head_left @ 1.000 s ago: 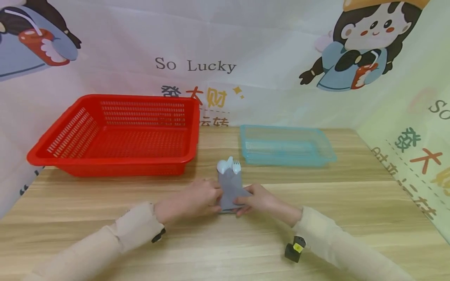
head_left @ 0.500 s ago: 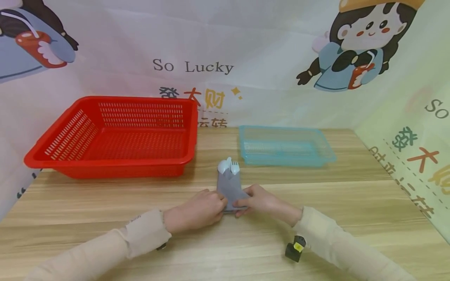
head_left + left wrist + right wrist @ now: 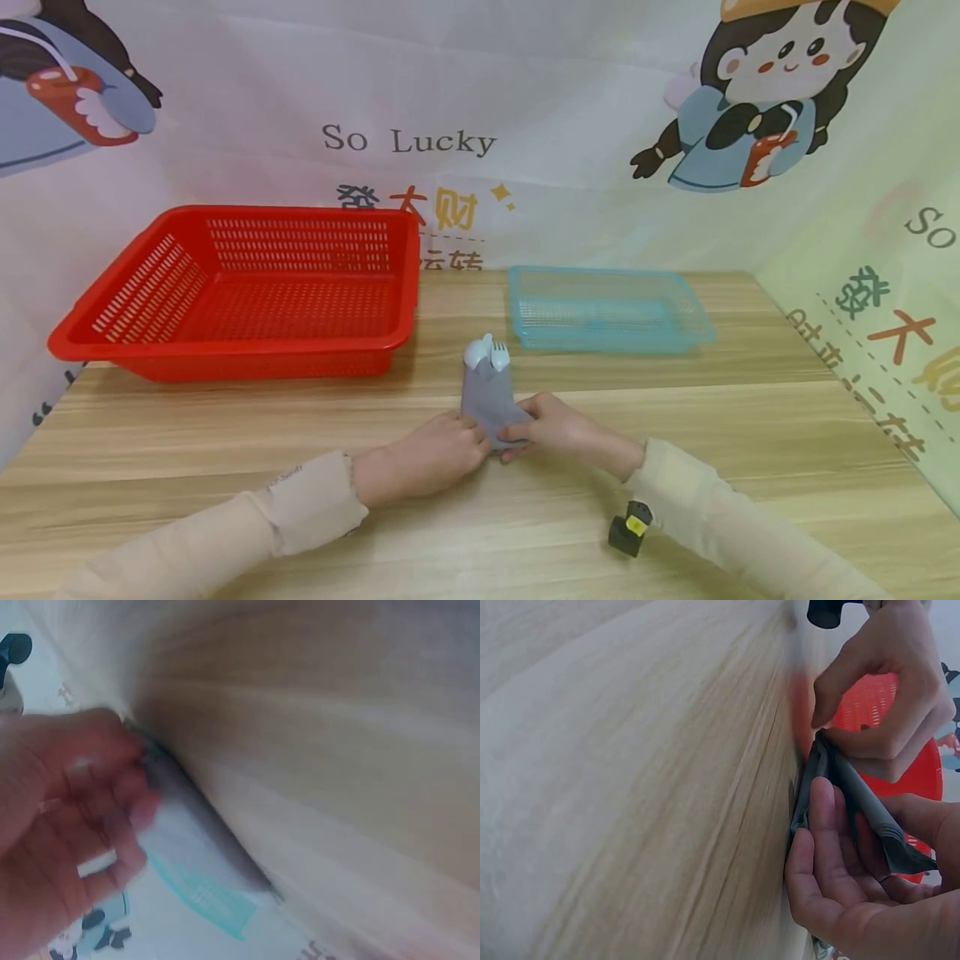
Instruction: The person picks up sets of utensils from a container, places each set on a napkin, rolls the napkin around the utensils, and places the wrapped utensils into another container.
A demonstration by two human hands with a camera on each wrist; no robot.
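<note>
A grey cloth napkin (image 3: 486,392) lies on the table, wrapped around white cutlery. From its far end stick out a spoon (image 3: 475,355), a fork (image 3: 499,358) and, between them, the tip of a third white piece (image 3: 487,339) whose kind I cannot tell. At the near left corner, my left hand (image 3: 441,455) pinches the napkin's edge between thumb and forefinger, as the right wrist view shows. My right hand (image 3: 553,430) holds the near right part, thumb on top and fingers beneath the folded cloth (image 3: 862,802). The cutlery's lower parts are hidden inside the napkin.
A large red plastic basket (image 3: 247,343) stands at the back left. At the back right is a smaller light blue basket (image 3: 611,342). Printed cloth walls (image 3: 570,125) close off the rear and sides of the wooden table (image 3: 675,467).
My left hand has slid toward me and a little right along the napkin's left edge to its near corner. The right hand keeps its hold in nearly the same place.
</note>
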